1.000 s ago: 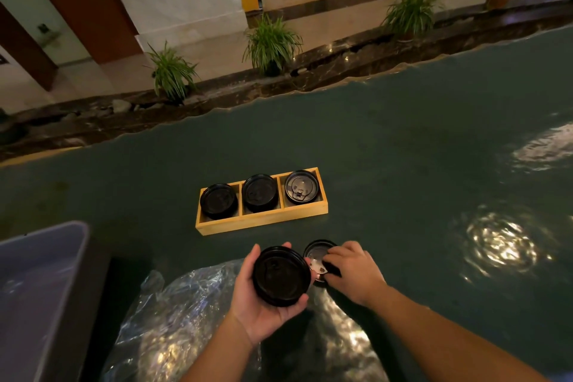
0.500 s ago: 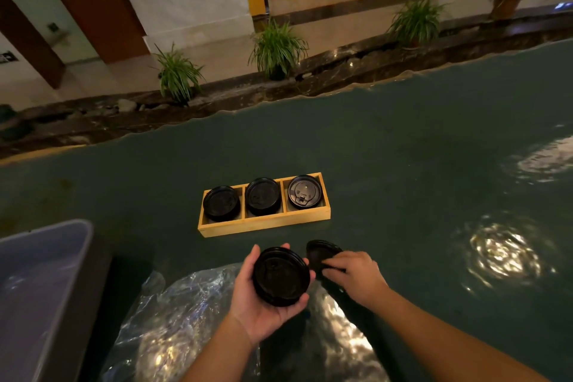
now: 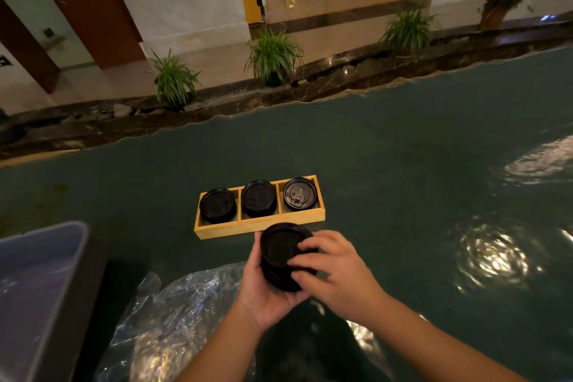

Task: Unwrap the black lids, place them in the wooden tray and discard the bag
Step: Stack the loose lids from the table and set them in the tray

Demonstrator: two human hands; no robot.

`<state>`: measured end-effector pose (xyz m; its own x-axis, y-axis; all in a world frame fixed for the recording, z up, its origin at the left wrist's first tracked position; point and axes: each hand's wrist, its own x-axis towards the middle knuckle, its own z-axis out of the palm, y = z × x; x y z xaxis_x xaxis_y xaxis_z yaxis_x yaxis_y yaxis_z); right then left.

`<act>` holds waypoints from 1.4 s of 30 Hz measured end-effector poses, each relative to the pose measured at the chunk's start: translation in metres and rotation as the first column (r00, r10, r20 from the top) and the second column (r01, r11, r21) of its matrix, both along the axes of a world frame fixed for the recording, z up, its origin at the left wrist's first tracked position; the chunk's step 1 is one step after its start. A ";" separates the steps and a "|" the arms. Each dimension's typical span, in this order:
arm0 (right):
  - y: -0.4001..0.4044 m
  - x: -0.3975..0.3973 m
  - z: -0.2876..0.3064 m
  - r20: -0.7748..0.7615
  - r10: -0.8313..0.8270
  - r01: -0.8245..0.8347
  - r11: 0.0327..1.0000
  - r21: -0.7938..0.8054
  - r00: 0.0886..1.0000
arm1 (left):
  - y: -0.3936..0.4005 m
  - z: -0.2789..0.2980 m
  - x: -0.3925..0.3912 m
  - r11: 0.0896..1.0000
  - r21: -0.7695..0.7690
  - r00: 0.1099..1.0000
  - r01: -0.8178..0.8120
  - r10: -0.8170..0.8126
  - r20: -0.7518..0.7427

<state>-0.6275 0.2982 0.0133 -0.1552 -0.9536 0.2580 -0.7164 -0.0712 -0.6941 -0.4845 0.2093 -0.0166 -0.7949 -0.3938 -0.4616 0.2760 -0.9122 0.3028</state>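
Head view. The left hand [image 3: 266, 291] is cupped around a short stack of black lids [image 3: 280, 253], palm under and behind it, thumb up the left rim. The right hand [image 3: 335, 273] is half curled, its fingertips [image 3: 302, 246] pressing on the front and right edge of the same stack; both hands hold it jointly, above the desk [image 3: 403, 195] and just near of the wooden tray [image 3: 260, 228].

The tray has three compartments, and each already carries lids: left lids [image 3: 217, 204], middle lids [image 3: 259, 197], and right lids [image 3: 299, 194], whose top one faces up with its sip tab showing. How many sit in each cannot be told.

The clear plastic bag [image 3: 173, 313] lies crumpled on the near desk beneath the forearms, not yet discarded. A grey bin [image 3: 77, 245] stands at the near left edge.

Risks, as a judgement: the stack is held by its rims only, so an uneven squeeze could fan the lids and drop one onto the desk. All compartments are occupied, so added lids may sit tilted or ride over a divider. The bag under the arms could be dragged or swept off when the hands move forward.
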 end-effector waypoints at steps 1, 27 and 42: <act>0.002 0.002 -0.001 -0.035 0.020 -0.018 0.999 0.039 0.999 | 0.000 0.000 0.001 1.000 -0.008 1.000 0.005 -0.005 -0.004; -0.011 -0.003 -0.002 0.055 0.060 -0.073 0.958 0.276 0.997 | 0.000 0.014 -0.005 0.992 -0.073 0.993 0.099 -0.094 0.065; -0.023 -0.040 -0.014 0.637 -0.179 -0.085 0.929 0.361 0.750 | -0.011 0.023 -0.032 0.712 -0.654 0.834 0.256 0.180 0.522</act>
<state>-0.6675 0.2752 -0.0002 -0.2044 -0.9418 -0.2671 -0.0753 0.2871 -0.9549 -0.5167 0.1986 0.0062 -0.5381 -0.7365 -0.4098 -0.1514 -0.3939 0.9066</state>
